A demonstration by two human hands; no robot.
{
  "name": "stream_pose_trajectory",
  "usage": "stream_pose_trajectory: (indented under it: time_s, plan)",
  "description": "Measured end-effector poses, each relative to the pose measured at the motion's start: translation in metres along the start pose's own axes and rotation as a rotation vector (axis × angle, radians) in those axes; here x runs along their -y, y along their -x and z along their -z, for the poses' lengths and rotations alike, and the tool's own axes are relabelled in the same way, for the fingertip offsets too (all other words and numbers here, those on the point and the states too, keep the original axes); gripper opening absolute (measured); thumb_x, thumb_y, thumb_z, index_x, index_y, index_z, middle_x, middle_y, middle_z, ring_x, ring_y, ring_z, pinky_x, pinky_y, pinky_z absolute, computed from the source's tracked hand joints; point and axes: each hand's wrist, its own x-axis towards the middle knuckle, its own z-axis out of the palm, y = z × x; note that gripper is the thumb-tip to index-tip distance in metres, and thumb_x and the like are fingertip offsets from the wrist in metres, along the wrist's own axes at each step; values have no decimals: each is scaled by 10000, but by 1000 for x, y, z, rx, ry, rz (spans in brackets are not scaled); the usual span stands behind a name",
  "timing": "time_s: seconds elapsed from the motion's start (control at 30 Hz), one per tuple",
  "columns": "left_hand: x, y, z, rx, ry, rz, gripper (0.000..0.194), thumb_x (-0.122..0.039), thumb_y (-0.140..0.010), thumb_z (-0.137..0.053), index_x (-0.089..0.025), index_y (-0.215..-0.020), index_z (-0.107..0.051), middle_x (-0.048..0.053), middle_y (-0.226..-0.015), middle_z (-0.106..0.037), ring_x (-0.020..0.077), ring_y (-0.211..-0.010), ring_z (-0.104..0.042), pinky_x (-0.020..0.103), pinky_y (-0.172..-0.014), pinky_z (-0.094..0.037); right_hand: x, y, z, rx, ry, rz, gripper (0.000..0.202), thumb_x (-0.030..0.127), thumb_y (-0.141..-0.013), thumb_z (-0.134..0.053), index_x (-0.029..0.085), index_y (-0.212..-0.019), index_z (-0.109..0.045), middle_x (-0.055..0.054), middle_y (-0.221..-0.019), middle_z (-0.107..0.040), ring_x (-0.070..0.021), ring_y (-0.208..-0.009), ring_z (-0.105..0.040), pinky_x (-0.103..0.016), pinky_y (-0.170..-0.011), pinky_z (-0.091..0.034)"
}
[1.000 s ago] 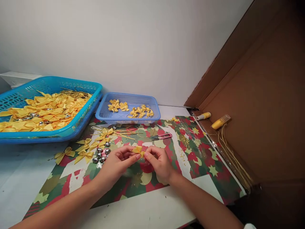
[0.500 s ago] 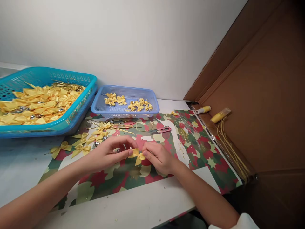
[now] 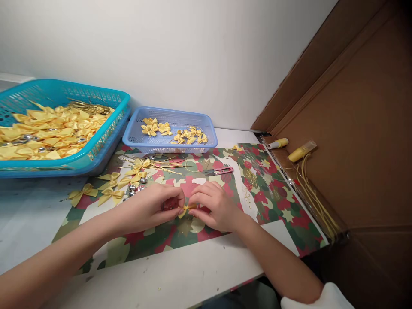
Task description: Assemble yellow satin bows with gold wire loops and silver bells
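a yellow bow (image 3: pixel 185 210) sits between the two hands, over the patterned paper (image 3: pixel 180 240) on the surface (image 3: pixel 161 283). the left hand (image 3: pixel 154 208) has its grip clamped on one side of the bow, thumb and finger together; the right hand (image 3: pixel 217 208) has its grip clamped on the other side. left of the grip, near the left hand, lie silver bells (image 3: pixel 131 188) and a group of loose bows (image 3: pixel 111 194). beyond the grip are gold cords (image 3: pixel 167 166) and, a bit to the right, small pink-handled snips (image 3: pixel 220 171). farther beyond stands a light blue basket (image 3: pixel 170 148) with two clusters of bows inside. far to the left, a bigger turquoise basket (image 3: pixel 67 167) holds a heap of bows, some bells and a bundle of gold cord. well to the right of the grip, two yellow-and-clear tubes (image 3: pixel 302 151) rest by the cardboard (image 3: pixel 360 128), with pale cords (image 3: pixel 313 199) hanging near them.
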Motion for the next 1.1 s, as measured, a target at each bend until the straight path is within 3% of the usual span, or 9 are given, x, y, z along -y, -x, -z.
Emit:
stream_pose_trajectory:
  time_s: [0.27, 0.67, 0.8, 1.1]
  plan:
    - [2, 1, -7, -43, -128, -101, 154, -265, -894, -492, -220, -776, -579, 7, -721, -618, 162, -627, -534, 258, -574, -337, 3, 0, -2, 149, 125, -122, 70, 252, -924, -582, 202, -908, -535, -38, -942, -664, -196, -936, -543, -349, -856, -333]
    - [0, 0, -16, -40, -292, -182, 247, -263, -954, -414, -200, -774, -571, 44, -748, -625, 197, -690, -540, 302, -635, -356, 4, 1, -6, 240, 214, -112, 108, 282, -955, -529, 191, -899, -539, -50, -924, -639, -201, -906, -499, -392, -929, -314]
    - [-1, 0, -12, -28, -228, -136, 220, -303, -938, -456, -209, -767, -559, 37, -745, -619, 196, -684, -535, 297, -624, -354, 8, -1, -2, 274, 163, -111, 159, 319, -956, -524, 200, -852, -519, -37, -882, -616, -194, -880, -481, -400, -946, -308]
    - [-1, 2, -4, 87, 105, -32, 189, -290, -910, -483, -210, -743, -521, 6, -741, -582, 156, -649, -482, 254, -594, -354, 10, -1, -1, 297, -156, -152, 174, 196, -922, -451, 215, -755, -406, 20, -760, -524, -162, -790, -443, -332, -816, -333]
